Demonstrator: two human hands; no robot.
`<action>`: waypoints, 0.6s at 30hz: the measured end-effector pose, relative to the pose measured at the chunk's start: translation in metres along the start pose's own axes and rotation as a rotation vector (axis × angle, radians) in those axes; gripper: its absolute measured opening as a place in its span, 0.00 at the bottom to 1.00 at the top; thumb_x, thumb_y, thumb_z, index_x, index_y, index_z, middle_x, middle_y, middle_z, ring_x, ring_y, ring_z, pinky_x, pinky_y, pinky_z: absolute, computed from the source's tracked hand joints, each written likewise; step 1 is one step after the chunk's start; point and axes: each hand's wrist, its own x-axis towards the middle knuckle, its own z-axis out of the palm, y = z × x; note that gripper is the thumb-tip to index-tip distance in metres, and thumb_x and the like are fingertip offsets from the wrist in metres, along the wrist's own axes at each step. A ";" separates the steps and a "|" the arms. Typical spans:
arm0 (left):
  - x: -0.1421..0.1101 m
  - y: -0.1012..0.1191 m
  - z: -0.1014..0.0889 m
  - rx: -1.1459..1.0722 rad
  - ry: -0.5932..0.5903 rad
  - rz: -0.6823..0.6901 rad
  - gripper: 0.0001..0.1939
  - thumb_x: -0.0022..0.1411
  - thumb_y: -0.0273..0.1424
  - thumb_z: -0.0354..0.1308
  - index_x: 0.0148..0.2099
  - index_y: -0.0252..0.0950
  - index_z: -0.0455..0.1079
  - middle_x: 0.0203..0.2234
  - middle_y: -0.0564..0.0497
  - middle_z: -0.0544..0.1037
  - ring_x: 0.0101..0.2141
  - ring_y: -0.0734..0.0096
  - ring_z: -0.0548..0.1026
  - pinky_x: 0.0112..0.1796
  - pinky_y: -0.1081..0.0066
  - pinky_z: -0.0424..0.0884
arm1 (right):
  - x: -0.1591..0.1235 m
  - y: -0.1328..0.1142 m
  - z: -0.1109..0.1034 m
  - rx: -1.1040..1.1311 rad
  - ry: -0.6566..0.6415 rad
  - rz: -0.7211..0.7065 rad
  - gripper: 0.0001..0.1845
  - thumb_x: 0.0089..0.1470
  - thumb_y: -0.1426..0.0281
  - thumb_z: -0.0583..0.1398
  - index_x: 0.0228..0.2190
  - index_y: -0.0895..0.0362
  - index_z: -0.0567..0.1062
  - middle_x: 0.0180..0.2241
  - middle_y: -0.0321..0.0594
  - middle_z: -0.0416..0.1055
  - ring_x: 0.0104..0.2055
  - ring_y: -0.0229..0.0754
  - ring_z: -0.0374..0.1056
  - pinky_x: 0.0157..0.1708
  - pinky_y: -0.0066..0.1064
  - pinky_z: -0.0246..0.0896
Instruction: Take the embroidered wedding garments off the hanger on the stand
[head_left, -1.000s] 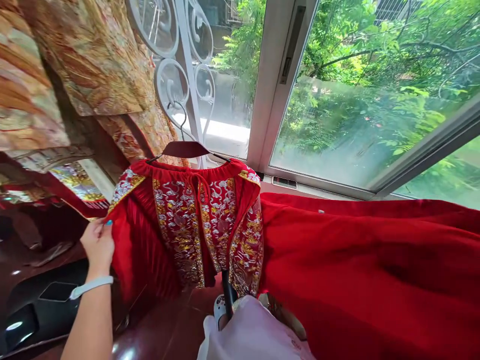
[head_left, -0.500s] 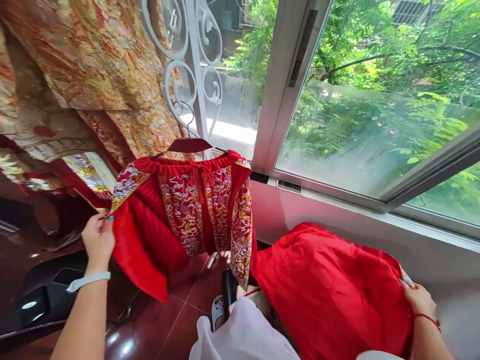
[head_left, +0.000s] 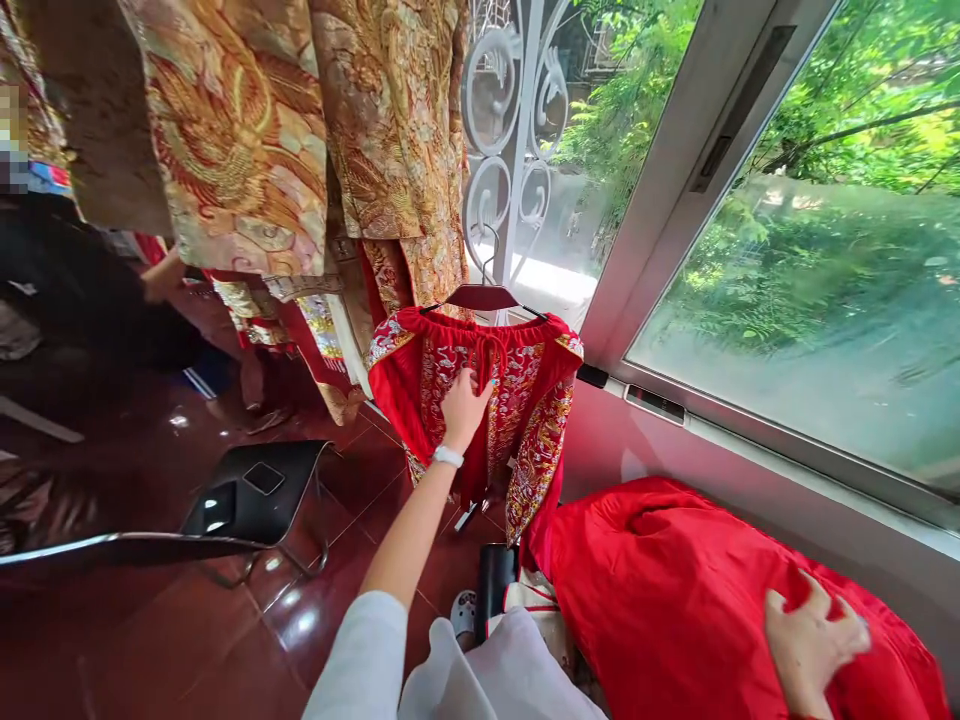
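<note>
The jacket (head_left: 521, 385), red with gold and silver embroidery, hangs on a hanger (head_left: 482, 297) before a white grille (head_left: 531, 90), a tie at its neck. The person's left hand (head_left: 465, 408) is at its front, just below the tie, fingers bent; whether they pinch the fabric cannot be told. The right hand (head_left: 811, 635) is over a red cloth (head_left: 660, 590), its fingers parted and released. Beside the grille is a window (head_left: 795, 320). To the left hang gold robes (head_left: 247, 150), with a black chair (head_left: 296, 490) below on the floor (head_left: 142, 625).
</note>
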 end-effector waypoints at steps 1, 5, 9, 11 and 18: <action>0.002 0.006 0.011 0.006 -0.005 -0.027 0.11 0.69 0.36 0.52 0.49 0.39 0.70 0.41 0.45 0.80 0.40 0.62 0.78 0.36 0.69 0.67 | -0.003 -0.012 0.006 0.012 -0.023 -0.028 0.34 0.49 0.58 0.53 0.55 0.63 0.70 0.53 0.67 0.59 0.61 0.76 0.53 0.56 0.69 0.48; -0.002 0.002 0.034 -0.079 0.000 -0.083 0.12 0.71 0.30 0.47 0.44 0.37 0.72 0.39 0.43 0.81 0.39 0.61 0.78 0.35 0.69 0.65 | -0.022 -0.054 0.021 0.169 -0.190 -0.151 0.29 0.49 0.57 0.52 0.47 0.61 0.74 0.45 0.60 0.67 0.54 0.67 0.62 0.53 0.61 0.57; 0.001 -0.002 0.033 -0.199 0.119 -0.103 0.10 0.67 0.37 0.55 0.44 0.36 0.72 0.32 0.45 0.80 0.33 0.62 0.77 0.34 0.69 0.64 | -0.045 -0.083 0.029 0.335 -0.329 -0.144 0.24 0.49 0.58 0.52 0.44 0.56 0.73 0.43 0.55 0.69 0.50 0.62 0.65 0.52 0.57 0.61; 0.009 0.001 0.031 -0.201 0.118 -0.048 0.10 0.68 0.36 0.54 0.41 0.36 0.72 0.32 0.44 0.80 0.33 0.62 0.77 0.34 0.69 0.64 | -0.057 -0.101 0.034 0.399 -0.382 -0.119 0.23 0.49 0.59 0.53 0.43 0.55 0.73 0.42 0.53 0.70 0.49 0.60 0.66 0.52 0.56 0.62; -0.069 -0.039 0.060 -0.231 -0.025 0.020 0.17 0.73 0.33 0.42 0.40 0.36 0.71 0.32 0.45 0.79 0.32 0.65 0.76 0.35 0.69 0.65 | -0.098 -0.213 0.045 0.743 -0.624 -0.039 0.21 0.50 0.63 0.56 0.45 0.54 0.74 0.45 0.48 0.73 0.49 0.54 0.71 0.51 0.50 0.67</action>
